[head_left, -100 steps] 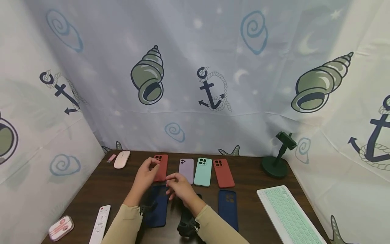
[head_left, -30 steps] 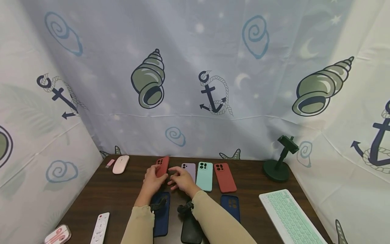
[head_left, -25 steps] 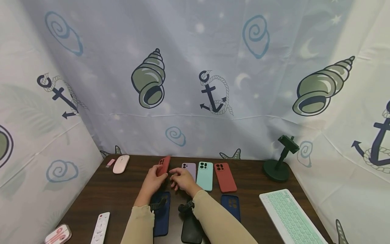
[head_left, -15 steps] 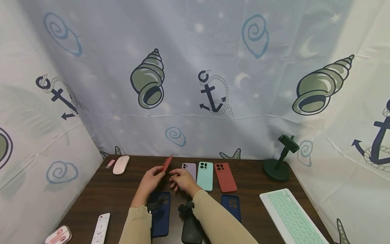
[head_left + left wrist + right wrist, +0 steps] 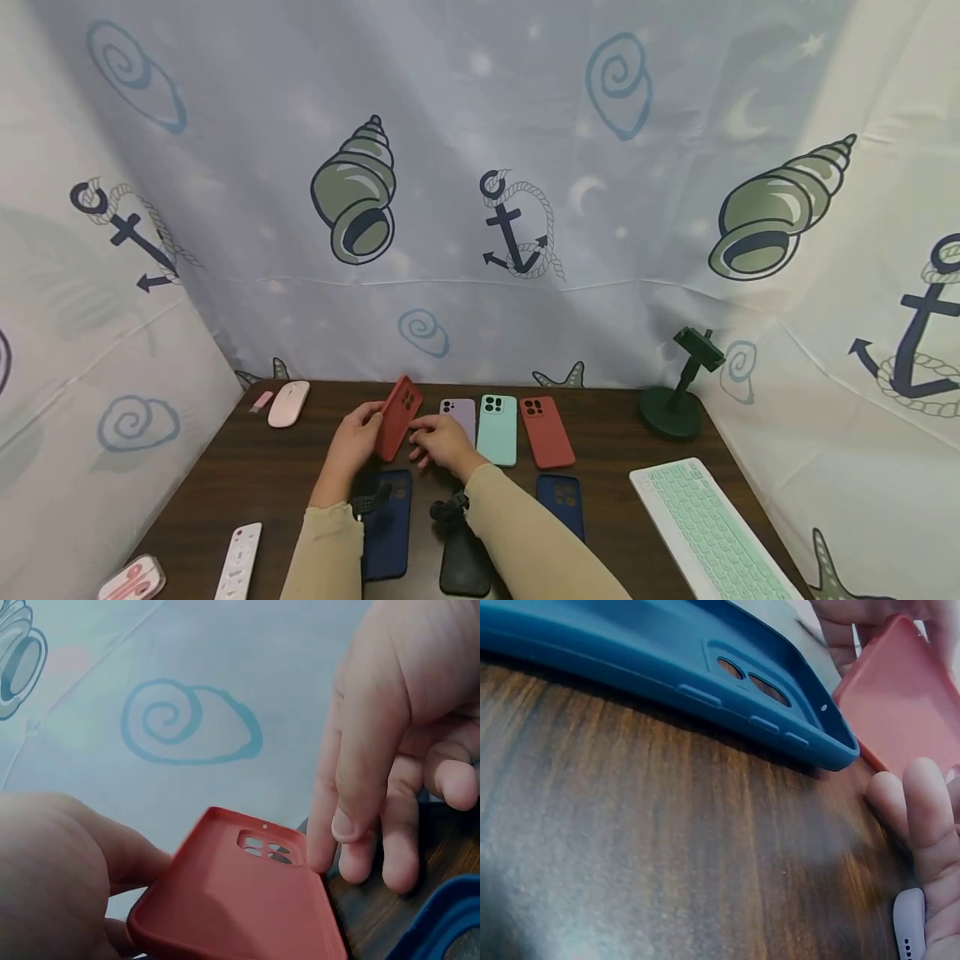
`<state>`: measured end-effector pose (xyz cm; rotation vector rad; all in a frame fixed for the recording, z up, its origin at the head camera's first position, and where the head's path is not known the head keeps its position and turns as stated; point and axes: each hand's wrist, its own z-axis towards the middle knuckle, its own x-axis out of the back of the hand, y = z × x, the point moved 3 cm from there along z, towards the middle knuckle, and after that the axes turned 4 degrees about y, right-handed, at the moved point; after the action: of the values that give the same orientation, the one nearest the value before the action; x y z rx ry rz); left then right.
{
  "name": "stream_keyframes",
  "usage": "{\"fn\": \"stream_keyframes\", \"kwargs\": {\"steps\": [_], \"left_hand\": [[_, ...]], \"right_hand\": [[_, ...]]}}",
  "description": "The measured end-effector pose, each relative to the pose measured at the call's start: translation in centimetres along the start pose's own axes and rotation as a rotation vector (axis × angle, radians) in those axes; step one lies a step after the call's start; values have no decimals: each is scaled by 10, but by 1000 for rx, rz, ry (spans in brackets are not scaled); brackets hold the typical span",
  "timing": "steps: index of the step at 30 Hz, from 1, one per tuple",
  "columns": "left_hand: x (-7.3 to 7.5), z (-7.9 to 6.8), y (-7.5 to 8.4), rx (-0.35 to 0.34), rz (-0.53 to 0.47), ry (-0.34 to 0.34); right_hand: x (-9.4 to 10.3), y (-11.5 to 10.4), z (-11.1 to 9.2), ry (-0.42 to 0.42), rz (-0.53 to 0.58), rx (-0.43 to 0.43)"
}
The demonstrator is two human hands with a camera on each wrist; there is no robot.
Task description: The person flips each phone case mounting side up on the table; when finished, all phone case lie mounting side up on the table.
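My left hand (image 5: 356,439) grips a red phone case (image 5: 399,421) by its left edge, at the back left of the dark wood table. The case is raised and tilted, and its hollow inner side with the camera cutout shows in the left wrist view. My right hand (image 5: 444,443) hovers just right of it with loosely bent fingers. In the left wrist view, a fingertip of the right hand (image 5: 405,750) lies at the edge of the case (image 5: 240,900); whether it touches, I cannot tell. Below lies a dark blue phone case (image 5: 387,533), partly under the left wrist strap.
Lilac (image 5: 459,417), mint (image 5: 498,429) and red (image 5: 547,432) cases lie in a row to the right. Nearer are another blue case (image 5: 561,504) and a black object (image 5: 463,567). Around them are a mouse (image 5: 288,404), remote (image 5: 238,562), keyboard (image 5: 712,525) and green stand (image 5: 671,412).
The left hand has come down onto the red case, gripped it and lifted it. It has turned the case past edge-on. The right hand has stayed beside it.
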<state>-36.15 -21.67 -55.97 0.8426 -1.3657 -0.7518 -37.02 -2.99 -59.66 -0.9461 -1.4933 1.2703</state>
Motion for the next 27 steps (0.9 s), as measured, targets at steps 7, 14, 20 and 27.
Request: {"fn": "stream_keyframes", "kwargs": {"steps": [7, 14, 20, 27], "left_hand": [[1, 0, -6, -24, 64, 75], [4, -2, -10, 11, 83, 168], [3, -3, -13, 46, 121, 160], [1, -2, -20, 68, 284, 118]], "right_hand": [[2, 1, -2, -9, 19, -30], [2, 0, -1, -2, 20, -24], [1, -1, -1, -7, 40, -18], [0, -3, -1, -11, 42, -14]]}}
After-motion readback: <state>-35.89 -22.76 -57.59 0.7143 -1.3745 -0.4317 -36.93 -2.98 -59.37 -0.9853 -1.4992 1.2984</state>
